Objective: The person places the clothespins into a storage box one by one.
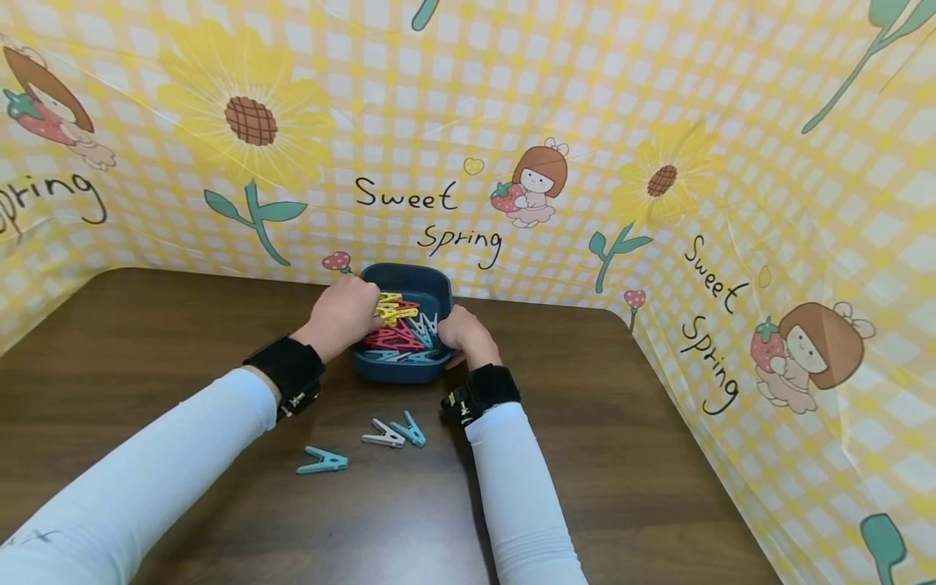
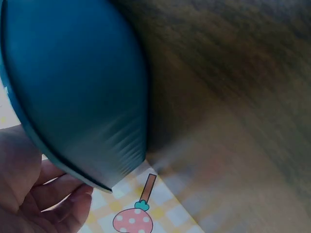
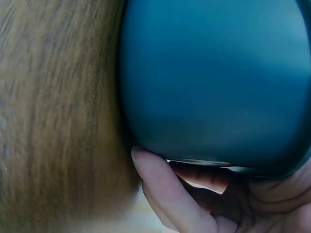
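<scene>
A dark blue bowl (image 1: 400, 370) stands on the brown table (image 1: 146, 341) and holds several coloured clothespins (image 1: 400, 335). My left hand (image 1: 344, 315) reaches over the bowl's left rim, with its fingers down among yellow clothespins (image 1: 395, 309); what they hold is hidden. The left wrist view shows the bowl's outer wall (image 2: 73, 82) and loosely curved fingers (image 2: 63, 196) past the rim. My right hand (image 1: 461, 331) grips the right rim. In the right wrist view its thumb (image 3: 163, 187) presses the bowl's outer wall (image 3: 214, 77) and the fingers curl over the edge.
Three clothespins lie loose on the table in front of the bowl: a teal one (image 1: 322, 461), a white one (image 1: 383, 436) and another teal one (image 1: 409, 428). A yellow checked backdrop (image 1: 585, 97) with flowers walls in the table at the back and on the right.
</scene>
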### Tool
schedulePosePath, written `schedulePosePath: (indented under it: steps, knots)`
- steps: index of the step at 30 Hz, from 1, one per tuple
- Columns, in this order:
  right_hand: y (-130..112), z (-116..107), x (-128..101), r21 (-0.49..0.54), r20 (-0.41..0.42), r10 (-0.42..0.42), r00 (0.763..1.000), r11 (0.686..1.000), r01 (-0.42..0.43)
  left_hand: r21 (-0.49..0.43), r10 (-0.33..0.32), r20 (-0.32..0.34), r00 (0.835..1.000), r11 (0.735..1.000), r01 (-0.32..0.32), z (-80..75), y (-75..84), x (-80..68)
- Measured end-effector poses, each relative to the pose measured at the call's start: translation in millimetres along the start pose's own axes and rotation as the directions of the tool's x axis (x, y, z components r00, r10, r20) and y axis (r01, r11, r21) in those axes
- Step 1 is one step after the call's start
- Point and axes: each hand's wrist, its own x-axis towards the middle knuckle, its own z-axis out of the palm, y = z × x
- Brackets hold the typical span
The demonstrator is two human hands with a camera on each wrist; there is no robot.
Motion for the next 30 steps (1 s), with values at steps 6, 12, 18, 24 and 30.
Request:
schedulePosePath:
  steps: [6,12,18,24,30]
  knots:
    - [0.5,1.0,-0.1,-0.018,-0.007,-0.015,1.0,1.0,0.015,-0.022,-0.007,-0.01,1.0,1.0,0.007,1.2,-2.3,-2.8]
    - [-7.3,-3.6,-13.2,-0.032,0.022,0.025,0.999,0.999,-0.024,-0.113,-0.067,0.005,0.998,0.991,0.067,-7.8,-7.5,-9.6]
    - [3.0,-0.3,7.2,-0.01,0.015,0.011,1.0,1.0,-0.011,-0.171,-0.045,-0.106,0.993,0.985,0.026,-16.3,-7.6,-21.4]
    - [4.0,0.7,5.2,0.001,0.011,-0.005,1.0,1.0,0.004,-0.232,-0.039,-0.148,0.988,0.973,0.003,-30.4,0.1,-41.9]
    - [-0.7,0.9,-2.3,-0.01,0.006,0.011,1.0,1.0,-0.011,-0.239,-0.024,-0.117,0.993,0.971,-0.005,-43.6,6.6,-62.1]
